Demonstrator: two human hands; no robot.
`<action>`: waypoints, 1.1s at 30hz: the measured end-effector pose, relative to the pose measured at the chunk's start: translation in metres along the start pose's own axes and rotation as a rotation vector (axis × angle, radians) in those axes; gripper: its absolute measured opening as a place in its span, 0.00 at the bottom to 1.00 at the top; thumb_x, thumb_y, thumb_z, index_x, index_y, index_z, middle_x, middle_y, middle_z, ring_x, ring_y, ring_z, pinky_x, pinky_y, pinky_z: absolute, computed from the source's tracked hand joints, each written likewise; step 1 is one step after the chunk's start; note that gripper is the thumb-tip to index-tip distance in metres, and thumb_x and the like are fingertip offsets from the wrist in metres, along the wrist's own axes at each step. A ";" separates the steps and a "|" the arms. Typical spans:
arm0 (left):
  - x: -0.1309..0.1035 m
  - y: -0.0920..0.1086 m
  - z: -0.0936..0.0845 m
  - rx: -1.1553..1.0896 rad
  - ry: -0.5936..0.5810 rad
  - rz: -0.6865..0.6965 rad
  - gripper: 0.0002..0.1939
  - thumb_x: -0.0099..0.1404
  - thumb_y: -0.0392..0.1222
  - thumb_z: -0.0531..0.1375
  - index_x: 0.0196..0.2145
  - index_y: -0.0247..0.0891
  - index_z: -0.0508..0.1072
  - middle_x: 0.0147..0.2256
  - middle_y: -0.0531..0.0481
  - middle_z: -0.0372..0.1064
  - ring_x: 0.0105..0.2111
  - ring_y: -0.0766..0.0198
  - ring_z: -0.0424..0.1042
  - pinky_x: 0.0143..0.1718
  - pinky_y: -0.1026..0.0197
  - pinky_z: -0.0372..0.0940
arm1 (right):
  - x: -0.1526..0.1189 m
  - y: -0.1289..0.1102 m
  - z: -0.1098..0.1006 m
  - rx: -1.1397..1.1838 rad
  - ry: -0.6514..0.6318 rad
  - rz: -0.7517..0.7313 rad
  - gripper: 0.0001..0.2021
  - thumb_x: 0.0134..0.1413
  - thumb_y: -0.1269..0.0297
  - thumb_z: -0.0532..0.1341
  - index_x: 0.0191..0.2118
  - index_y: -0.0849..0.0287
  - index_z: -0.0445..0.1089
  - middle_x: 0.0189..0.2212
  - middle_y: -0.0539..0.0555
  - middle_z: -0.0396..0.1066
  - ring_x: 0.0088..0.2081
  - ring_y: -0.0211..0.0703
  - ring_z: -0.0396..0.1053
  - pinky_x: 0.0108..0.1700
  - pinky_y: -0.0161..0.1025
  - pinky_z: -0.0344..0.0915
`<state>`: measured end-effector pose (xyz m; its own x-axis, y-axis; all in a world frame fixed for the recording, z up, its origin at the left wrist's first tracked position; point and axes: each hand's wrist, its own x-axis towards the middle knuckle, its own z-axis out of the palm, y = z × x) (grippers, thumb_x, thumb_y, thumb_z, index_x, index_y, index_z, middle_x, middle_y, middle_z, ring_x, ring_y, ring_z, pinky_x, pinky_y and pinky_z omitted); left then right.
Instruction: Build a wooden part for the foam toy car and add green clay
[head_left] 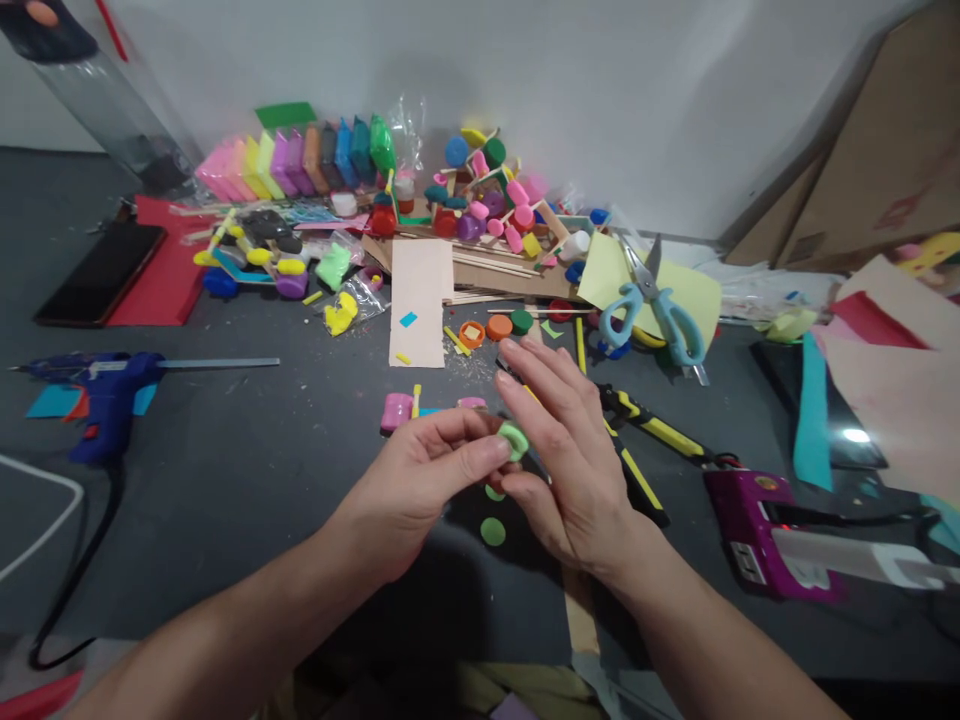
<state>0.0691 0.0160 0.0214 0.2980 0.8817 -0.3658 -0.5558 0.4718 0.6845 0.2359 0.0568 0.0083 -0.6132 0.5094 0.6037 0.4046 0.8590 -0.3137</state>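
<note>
Between the thumb and fingers of my left hand [431, 475] is a small light green ring-shaped piece [514, 441]. My right hand [574, 460] is beside it, palm turned toward the piece, its fingers stretched out and pointing up and left. A flat green disc [493, 531] lies on the dark table just below my hands, and a second one [494, 492] is partly hidden under them. Behind my left fingers sits a small model part with a pink roll [396, 412] and a yellow stick.
A blue glue gun [112, 400] lies at the left. Scissors [651, 300] rest on yellow paper behind my right hand. Yellow-black cutters [660, 425] and a purple power block [757, 530] are at the right. Colourful clay packs [300, 160] and small models [487, 200] line the wall.
</note>
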 end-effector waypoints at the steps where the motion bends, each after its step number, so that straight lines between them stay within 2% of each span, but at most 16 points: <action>1: 0.000 0.000 0.000 0.002 0.002 -0.001 0.13 0.56 0.46 0.72 0.27 0.35 0.75 0.27 0.55 0.69 0.28 0.71 0.66 0.31 0.68 0.60 | 0.000 0.000 0.000 0.008 0.001 -0.008 0.28 0.71 0.53 0.48 0.68 0.62 0.55 0.66 0.70 0.59 0.70 0.61 0.52 0.68 0.66 0.50; 4: -0.001 0.001 0.000 0.012 0.007 0.000 0.14 0.55 0.46 0.73 0.27 0.35 0.75 0.26 0.55 0.68 0.27 0.72 0.65 0.29 0.68 0.59 | 0.001 -0.001 0.000 0.011 -0.006 -0.004 0.30 0.71 0.50 0.47 0.69 0.63 0.53 0.66 0.70 0.59 0.70 0.60 0.52 0.68 0.66 0.50; 8: 0.000 0.001 0.001 0.010 0.030 -0.008 0.16 0.53 0.48 0.74 0.26 0.35 0.75 0.23 0.55 0.68 0.26 0.71 0.64 0.28 0.69 0.59 | -0.001 -0.003 0.003 -0.003 -0.029 -0.006 0.36 0.69 0.45 0.46 0.72 0.65 0.46 0.67 0.72 0.57 0.70 0.62 0.50 0.68 0.67 0.50; 14: 0.001 -0.001 -0.001 0.001 0.061 0.014 0.14 0.54 0.46 0.73 0.25 0.35 0.75 0.23 0.55 0.68 0.26 0.73 0.65 0.31 0.71 0.61 | -0.001 -0.006 0.006 -0.019 -0.058 -0.009 0.40 0.69 0.44 0.46 0.73 0.70 0.40 0.68 0.74 0.54 0.72 0.62 0.45 0.69 0.65 0.49; 20: 0.000 0.000 -0.001 0.024 0.045 0.026 0.14 0.54 0.47 0.73 0.25 0.35 0.75 0.23 0.55 0.68 0.26 0.72 0.65 0.29 0.70 0.59 | -0.002 -0.004 0.006 0.105 -0.030 0.027 0.40 0.68 0.44 0.49 0.74 0.65 0.37 0.68 0.71 0.53 0.71 0.60 0.47 0.69 0.64 0.48; 21: 0.000 0.000 -0.001 0.036 0.034 0.033 0.14 0.55 0.46 0.73 0.24 0.35 0.75 0.24 0.55 0.67 0.26 0.72 0.64 0.29 0.70 0.59 | -0.001 -0.003 0.005 0.147 -0.023 0.030 0.39 0.68 0.46 0.50 0.74 0.64 0.39 0.68 0.70 0.54 0.71 0.60 0.48 0.69 0.64 0.49; 23: -0.001 0.001 -0.001 0.064 0.010 0.047 0.12 0.56 0.45 0.72 0.26 0.35 0.76 0.25 0.55 0.68 0.27 0.72 0.64 0.30 0.69 0.59 | 0.000 -0.003 0.000 0.236 -0.016 0.037 0.33 0.68 0.51 0.54 0.71 0.61 0.49 0.68 0.68 0.55 0.70 0.59 0.51 0.69 0.63 0.50; 25: -0.001 0.002 -0.003 0.095 -0.018 0.045 0.10 0.58 0.44 0.70 0.29 0.35 0.78 0.28 0.54 0.69 0.29 0.71 0.65 0.34 0.68 0.60 | 0.001 -0.002 -0.005 0.327 -0.015 0.058 0.24 0.67 0.57 0.58 0.65 0.58 0.62 0.67 0.65 0.58 0.69 0.59 0.54 0.68 0.62 0.52; 27: -0.001 0.003 -0.005 0.122 -0.038 0.036 0.09 0.58 0.44 0.70 0.32 0.35 0.79 0.30 0.53 0.71 0.31 0.70 0.66 0.37 0.67 0.61 | 0.002 -0.002 -0.009 0.412 -0.008 0.089 0.19 0.65 0.61 0.61 0.59 0.56 0.69 0.65 0.63 0.63 0.67 0.59 0.58 0.67 0.62 0.55; 30: -0.001 0.004 -0.007 0.152 -0.051 0.032 0.08 0.58 0.43 0.70 0.31 0.35 0.80 0.30 0.52 0.72 0.32 0.69 0.66 0.38 0.66 0.60 | 0.003 0.000 -0.012 0.482 -0.004 0.112 0.16 0.63 0.62 0.64 0.55 0.54 0.72 0.62 0.60 0.67 0.65 0.58 0.61 0.66 0.62 0.57; 33: -0.002 0.004 -0.007 0.160 -0.049 0.037 0.07 0.59 0.43 0.69 0.31 0.36 0.79 0.29 0.53 0.72 0.32 0.69 0.67 0.38 0.66 0.61 | 0.003 0.001 -0.012 0.447 0.002 0.089 0.16 0.63 0.62 0.63 0.55 0.54 0.73 0.61 0.60 0.69 0.64 0.57 0.62 0.65 0.60 0.58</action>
<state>0.0602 0.0160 0.0206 0.3193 0.8956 -0.3097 -0.4374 0.4292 0.7902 0.2423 0.0589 0.0183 -0.5878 0.5823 0.5617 0.1227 0.7504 -0.6495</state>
